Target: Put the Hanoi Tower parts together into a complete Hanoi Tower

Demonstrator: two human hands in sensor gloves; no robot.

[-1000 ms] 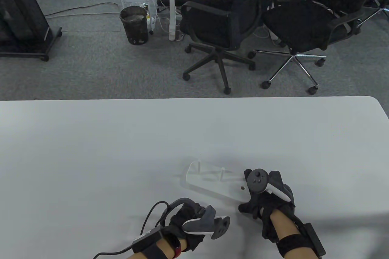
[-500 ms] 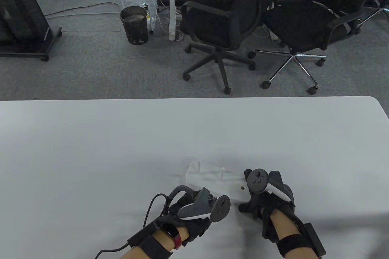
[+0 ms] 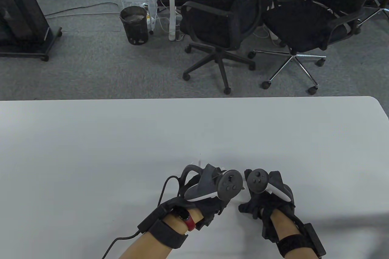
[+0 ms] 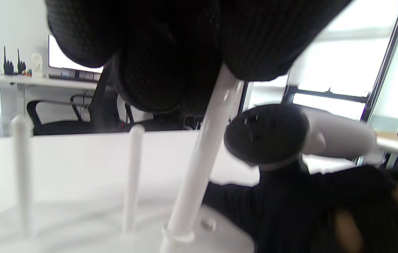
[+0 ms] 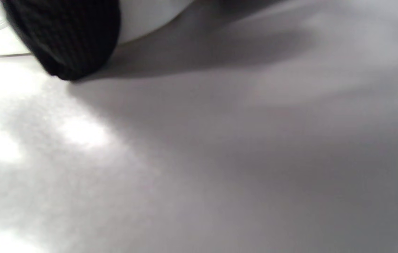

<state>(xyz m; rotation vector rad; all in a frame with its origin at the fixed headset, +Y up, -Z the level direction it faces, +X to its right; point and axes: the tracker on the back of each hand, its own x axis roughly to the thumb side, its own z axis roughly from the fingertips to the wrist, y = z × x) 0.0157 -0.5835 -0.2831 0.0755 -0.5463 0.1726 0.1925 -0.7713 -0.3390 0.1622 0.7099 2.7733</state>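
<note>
The white Hanoi Tower base [image 4: 79, 225] lies on the table near the front edge. Two thin white pegs [image 4: 21, 168] [image 4: 134, 172] stand upright in it. My left hand [image 3: 212, 207] is over the base and grips a third white peg [image 4: 206, 151] by its top. The peg leans, and its lower end sits at the socket on the base's right end. My right hand [image 3: 258, 204] holds the base's right end; one gloved finger [image 5: 69, 35] lies against its white edge [image 5: 149, 17]. In the table view only a sliver of the base [image 3: 194, 164] shows beyond the left hand.
The white table [image 3: 91, 149] has a rounded far right corner. Two black office chairs [image 3: 222, 28] [image 3: 313, 19] and a bin [image 3: 133, 25] stand on the floor beyond its far edge. The left glove's cable [image 3: 118, 240] trails toward the front edge.
My left hand has moved forward and to the right, from the table in front of the base to over it, right beside the right hand. The right hand and the base have not moved.
</note>
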